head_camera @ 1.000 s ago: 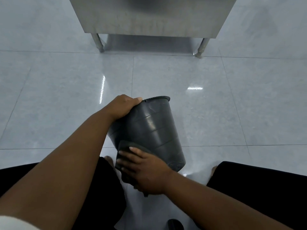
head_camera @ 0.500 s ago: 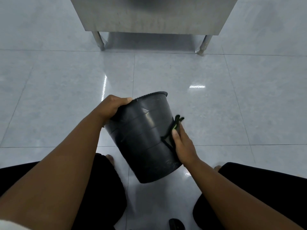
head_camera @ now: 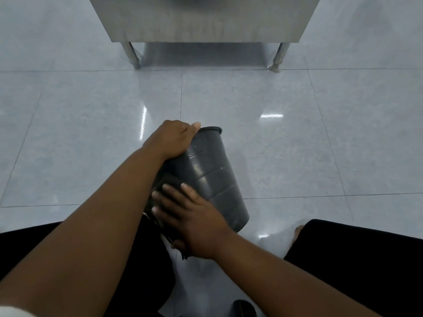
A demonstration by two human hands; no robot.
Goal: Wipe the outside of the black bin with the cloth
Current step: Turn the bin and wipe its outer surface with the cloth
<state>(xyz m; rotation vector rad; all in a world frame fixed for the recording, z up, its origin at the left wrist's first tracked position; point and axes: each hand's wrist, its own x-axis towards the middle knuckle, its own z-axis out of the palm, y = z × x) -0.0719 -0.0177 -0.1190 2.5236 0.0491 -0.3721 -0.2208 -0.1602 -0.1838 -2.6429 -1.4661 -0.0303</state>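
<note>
We note the left hand (head_camera: 174, 139) at the rim of the black bin (head_camera: 212, 177), fingers curled over the lip, holding it tilted above the floor (head_camera: 297, 156) between the knees. Mid-wipe, we judge. The right hand (head_camera: 194, 218) lies flat on the lower near wall, fingers spread, pressing the cloth (head_camera: 168, 179) (mostly hidden beneath) against it. Next, we reckon, the bin needs turning to bring unwiped wall under the cloth.
</note>
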